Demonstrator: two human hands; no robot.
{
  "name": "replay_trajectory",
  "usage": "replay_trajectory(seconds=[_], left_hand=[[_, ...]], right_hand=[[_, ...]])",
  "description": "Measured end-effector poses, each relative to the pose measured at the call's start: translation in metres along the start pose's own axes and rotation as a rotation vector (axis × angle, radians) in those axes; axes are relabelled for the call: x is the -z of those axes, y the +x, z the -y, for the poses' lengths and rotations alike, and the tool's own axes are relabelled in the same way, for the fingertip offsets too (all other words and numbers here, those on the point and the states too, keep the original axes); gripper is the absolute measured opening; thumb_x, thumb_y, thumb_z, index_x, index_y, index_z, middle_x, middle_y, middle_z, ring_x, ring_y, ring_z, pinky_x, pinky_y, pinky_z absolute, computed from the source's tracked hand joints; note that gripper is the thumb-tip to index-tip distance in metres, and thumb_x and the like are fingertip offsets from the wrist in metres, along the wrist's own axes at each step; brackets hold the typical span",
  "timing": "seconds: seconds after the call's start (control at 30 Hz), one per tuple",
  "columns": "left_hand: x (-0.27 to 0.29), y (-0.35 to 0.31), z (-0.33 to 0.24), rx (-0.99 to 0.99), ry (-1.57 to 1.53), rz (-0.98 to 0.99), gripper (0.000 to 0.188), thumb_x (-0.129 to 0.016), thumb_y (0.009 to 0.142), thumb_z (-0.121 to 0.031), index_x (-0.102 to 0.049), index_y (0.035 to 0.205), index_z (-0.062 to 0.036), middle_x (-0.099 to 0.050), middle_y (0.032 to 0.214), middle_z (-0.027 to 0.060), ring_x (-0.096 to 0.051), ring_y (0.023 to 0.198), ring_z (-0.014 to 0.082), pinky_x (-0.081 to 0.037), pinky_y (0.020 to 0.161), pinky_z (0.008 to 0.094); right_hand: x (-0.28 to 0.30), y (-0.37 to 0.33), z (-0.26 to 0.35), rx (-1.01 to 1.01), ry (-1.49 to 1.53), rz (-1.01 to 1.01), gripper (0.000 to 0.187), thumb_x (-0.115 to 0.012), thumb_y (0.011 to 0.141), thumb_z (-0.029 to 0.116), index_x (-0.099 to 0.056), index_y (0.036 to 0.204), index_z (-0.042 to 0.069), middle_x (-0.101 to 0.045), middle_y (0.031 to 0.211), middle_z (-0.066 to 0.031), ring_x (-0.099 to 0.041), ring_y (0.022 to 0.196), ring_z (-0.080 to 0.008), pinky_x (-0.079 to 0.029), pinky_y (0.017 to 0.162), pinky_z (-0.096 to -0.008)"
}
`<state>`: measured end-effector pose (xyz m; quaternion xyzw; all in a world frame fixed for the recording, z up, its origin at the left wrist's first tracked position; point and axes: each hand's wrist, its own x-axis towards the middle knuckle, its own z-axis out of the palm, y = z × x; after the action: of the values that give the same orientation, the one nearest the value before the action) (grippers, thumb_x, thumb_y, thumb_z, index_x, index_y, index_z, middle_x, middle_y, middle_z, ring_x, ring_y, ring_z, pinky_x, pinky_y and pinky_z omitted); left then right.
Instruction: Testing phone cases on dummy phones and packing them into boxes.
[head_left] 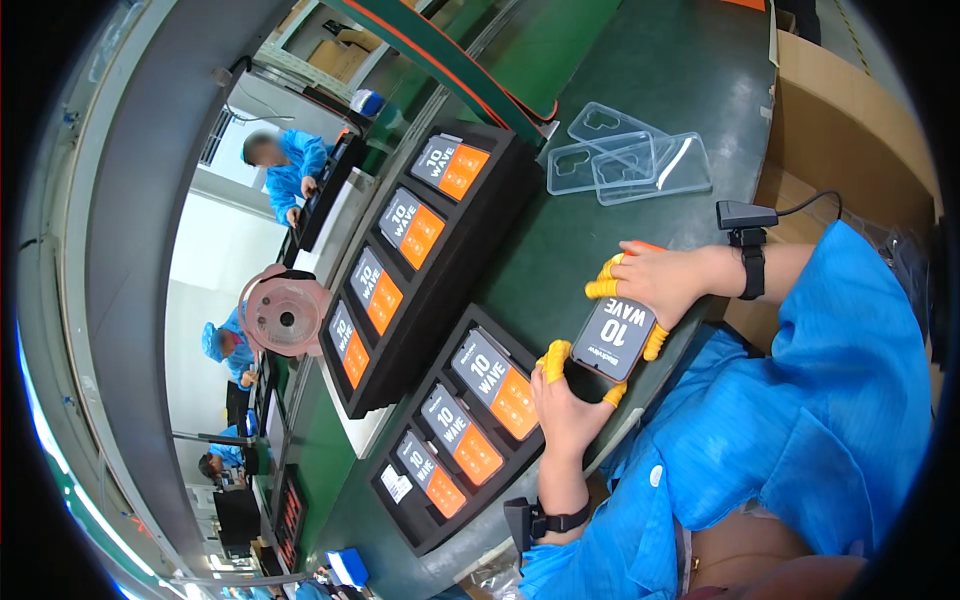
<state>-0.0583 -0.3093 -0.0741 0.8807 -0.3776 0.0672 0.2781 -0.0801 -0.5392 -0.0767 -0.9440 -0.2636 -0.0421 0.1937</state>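
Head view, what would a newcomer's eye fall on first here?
Probably the grey-and-orange smartphone at right of centre, held between the left hand and right hand, whose fingertips wear bright yellow finger cots. Next, the rows of similar smartphones in black foam trays left of the hands, then clear phone cases toward the top.

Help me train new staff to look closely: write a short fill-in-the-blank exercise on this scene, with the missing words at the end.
1. The left hand and right hand wear finger covers coloured ____.
2. The number of hands on the held phone is ____.
3. The tray beside the left hand holds ____ phones.
4. The bench under the clear cases is coloured ____.

Missing words: yellow; two; three; green.
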Motion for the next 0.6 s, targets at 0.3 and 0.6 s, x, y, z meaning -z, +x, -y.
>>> replay_trajectory(seconds=[0.3, 0.6], left_hand=[[0.004, -0.039, -0.007, 0.203, -0.766, -0.098, 0.070, -0.074, 0.062, -0.022, -0.035, 0.113, 0.0058, -0.049, 0.107, 0.0141, -0.047, 0.094, 0.0142, -0.038, 0.078, 0.0274], [0.021, -0.038, -0.008, 0.312, -0.503, -0.361, 0.020, -0.062, 0.073, -0.009, -0.050, 0.081, 0.0050, -0.061, 0.074, 0.0114, -0.054, 0.067, 0.0093, -0.043, 0.062, 0.0238]], right_hand=[[-0.006, 0.016, 0.047, 0.005, -0.106, -0.529, 0.097, -0.068, 0.044, 0.059, -0.039, 0.114, -0.002, -0.046, 0.103, -0.0171, -0.045, 0.096, -0.0316, -0.018, 0.093, -0.0525], [0.011, 0.044, 0.044, -0.046, 0.216, -0.080, 0.060, -0.068, 0.055, 0.048, -0.057, 0.093, 0.002, -0.059, 0.078, -0.0135, -0.057, 0.073, -0.0276, -0.045, 0.063, -0.0342]])
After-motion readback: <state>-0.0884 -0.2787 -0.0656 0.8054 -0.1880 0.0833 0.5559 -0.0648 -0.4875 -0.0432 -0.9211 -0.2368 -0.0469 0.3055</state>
